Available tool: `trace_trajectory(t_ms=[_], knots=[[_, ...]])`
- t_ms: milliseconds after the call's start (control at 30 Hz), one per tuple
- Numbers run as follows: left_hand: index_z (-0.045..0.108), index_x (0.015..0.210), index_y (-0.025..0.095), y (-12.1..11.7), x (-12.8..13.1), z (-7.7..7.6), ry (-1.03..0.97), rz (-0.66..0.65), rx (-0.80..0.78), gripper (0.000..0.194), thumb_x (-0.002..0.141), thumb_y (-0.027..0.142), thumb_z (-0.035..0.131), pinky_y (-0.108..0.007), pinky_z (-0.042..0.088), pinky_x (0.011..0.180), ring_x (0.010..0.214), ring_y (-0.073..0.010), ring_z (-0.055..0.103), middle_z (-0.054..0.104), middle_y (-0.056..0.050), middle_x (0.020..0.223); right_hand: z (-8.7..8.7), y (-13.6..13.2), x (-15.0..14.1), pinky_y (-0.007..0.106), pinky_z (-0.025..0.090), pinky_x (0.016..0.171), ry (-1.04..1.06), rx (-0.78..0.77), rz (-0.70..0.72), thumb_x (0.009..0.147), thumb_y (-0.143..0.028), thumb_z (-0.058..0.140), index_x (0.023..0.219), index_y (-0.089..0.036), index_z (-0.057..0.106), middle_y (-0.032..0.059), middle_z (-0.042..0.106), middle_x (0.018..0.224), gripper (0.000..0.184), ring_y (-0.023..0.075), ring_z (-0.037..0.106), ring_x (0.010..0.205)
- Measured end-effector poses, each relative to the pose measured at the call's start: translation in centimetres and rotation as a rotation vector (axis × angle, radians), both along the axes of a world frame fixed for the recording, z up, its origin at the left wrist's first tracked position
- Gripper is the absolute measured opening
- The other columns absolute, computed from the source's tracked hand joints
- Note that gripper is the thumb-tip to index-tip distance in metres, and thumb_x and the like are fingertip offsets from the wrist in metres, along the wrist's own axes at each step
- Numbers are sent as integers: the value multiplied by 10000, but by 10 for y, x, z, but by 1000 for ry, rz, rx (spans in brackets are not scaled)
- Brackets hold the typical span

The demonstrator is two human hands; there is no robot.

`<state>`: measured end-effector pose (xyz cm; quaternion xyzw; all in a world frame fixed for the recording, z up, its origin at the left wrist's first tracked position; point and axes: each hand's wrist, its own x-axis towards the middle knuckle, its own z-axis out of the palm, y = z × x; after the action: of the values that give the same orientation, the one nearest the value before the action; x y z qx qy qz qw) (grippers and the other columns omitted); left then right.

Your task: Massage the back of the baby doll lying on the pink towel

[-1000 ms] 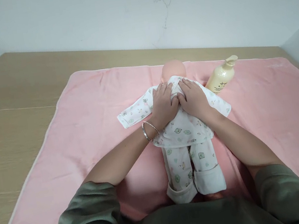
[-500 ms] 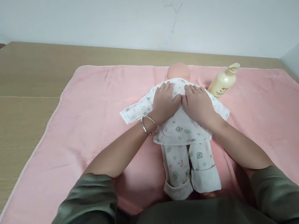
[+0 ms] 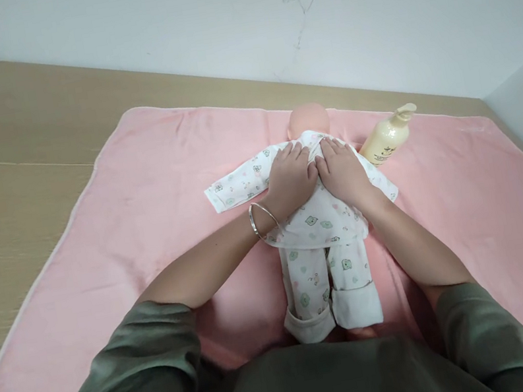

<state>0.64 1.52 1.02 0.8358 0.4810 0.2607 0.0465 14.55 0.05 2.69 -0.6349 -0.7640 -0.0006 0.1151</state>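
Observation:
A baby doll (image 3: 308,120) lies on a pink blanket (image 3: 195,160), its bare head toward the wall. It wears a white printed shirt (image 3: 314,224) and matching trousers (image 3: 306,282) with turned-up cuffs. Flat on the left part of the doll's upper body rests my left hand (image 3: 291,177), fingers stretched toward the head. My right hand (image 3: 343,170) lies the same way on the right part, fingers extended. The two thumbs nearly meet over the middle. Which side of the doll faces up, I cannot tell.
Beside the doll's right-hand sleeve, a pale yellow pump bottle (image 3: 388,136) leans on the blanket. The wooden table (image 3: 5,132) extends to the left. Behind it rises a white wall (image 3: 222,22) with a crack.
Both hands remain on the doll's upper body, and the shirt cloth has bunched slightly near the neck between them. The whole view has shifted slightly.

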Motion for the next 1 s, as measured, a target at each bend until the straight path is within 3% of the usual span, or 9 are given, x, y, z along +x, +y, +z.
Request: trace_trajectory(t_ms=[167,333,567,767,1000], knots=[[509,1370,30,13,-4,-2,-47,9,-106,509,924,250,398,-513,300,1193,1408,-309,423,506,-187,1467,7,-20,-7,488,317,1167,-70,-11,43,991,-156,287,1440,62,419,247,426,1453,515,346,370,1389],[503,1382,39,10,-1,-7,-74,45,-81,507,934,249,389,-524,273,1201,1420,-304,414,503,-189,1470,17,-15,-2,465,339,1166,5,-89,55,993,-174,315,1450,0,443,206,440,1458,506,316,378,1392],[517,1375,86,10,0,-13,-94,68,-26,478,944,261,408,-541,298,1184,1411,-311,426,520,-166,1462,2,4,4,480,232,1219,93,-47,88,966,-238,328,1489,21,368,184,337,1528,585,296,267,1450],[610,1225,26,-3,1,-5,33,82,104,429,987,261,342,-482,426,1060,1258,-337,564,630,-224,1301,-7,12,15,504,225,1220,109,-16,159,968,-281,344,1486,-32,377,163,330,1538,576,287,251,1458],[649,1041,57,-2,-1,1,99,62,110,363,980,232,336,-460,473,965,1149,-333,601,676,-202,1132,0,8,13,489,265,1204,48,-8,146,983,-269,348,1462,22,401,199,374,1505,564,317,318,1423]])
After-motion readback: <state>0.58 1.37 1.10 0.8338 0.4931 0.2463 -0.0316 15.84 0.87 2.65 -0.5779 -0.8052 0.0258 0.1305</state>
